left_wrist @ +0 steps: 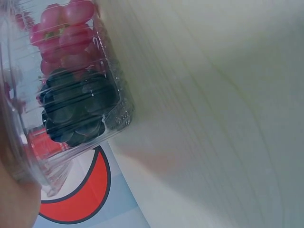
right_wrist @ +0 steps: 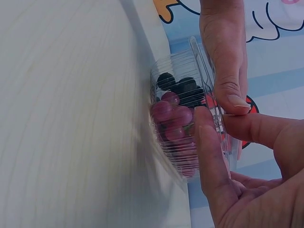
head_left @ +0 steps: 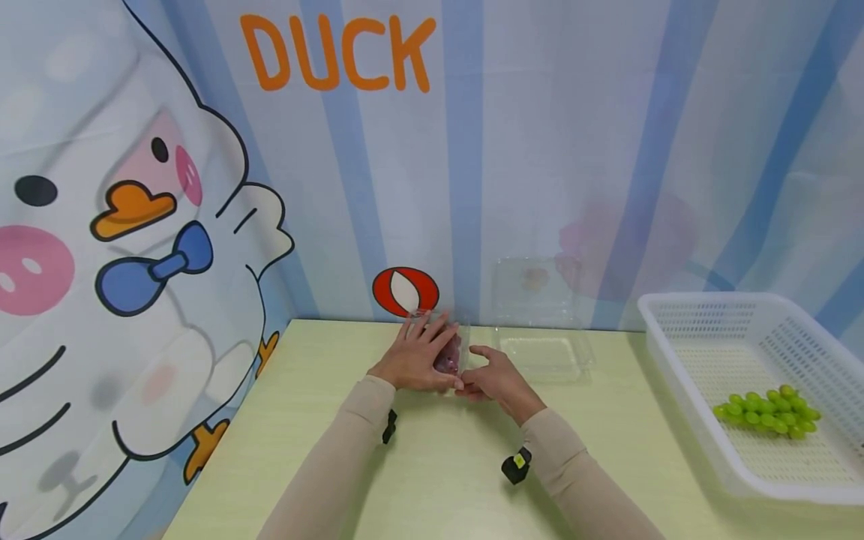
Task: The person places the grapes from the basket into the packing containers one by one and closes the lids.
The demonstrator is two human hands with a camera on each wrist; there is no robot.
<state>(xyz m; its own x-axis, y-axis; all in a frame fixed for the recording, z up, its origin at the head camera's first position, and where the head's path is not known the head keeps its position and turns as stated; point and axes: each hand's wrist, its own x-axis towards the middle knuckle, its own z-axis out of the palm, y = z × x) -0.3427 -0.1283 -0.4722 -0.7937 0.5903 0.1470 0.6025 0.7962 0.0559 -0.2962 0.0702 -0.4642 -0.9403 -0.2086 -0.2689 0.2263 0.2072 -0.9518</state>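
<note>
A clear plastic clamshell box (head_left: 464,346) stands at the back of the table, its lid down. Red grapes (right_wrist: 173,130) and dark, nearly black grapes (left_wrist: 78,107) show through its ribbed wall. My left hand (head_left: 420,356) lies across the lid with fingers outstretched and spread, the thumb along the near edge. At the box's near right corner, my right hand (head_left: 501,382) pinches the rim between thumb and finger. In the right wrist view, the left thumb (right_wrist: 232,92) is right beside that pinch. The left hand covers much of the lid in the head view.
Another clear clamshell box (head_left: 540,358) stands open to the right, its lid raised against the striped backdrop (head_left: 466,165). At the far right is a white plastic basket (head_left: 702,420) with a bunch of green grapes (head_left: 769,412) inside.
</note>
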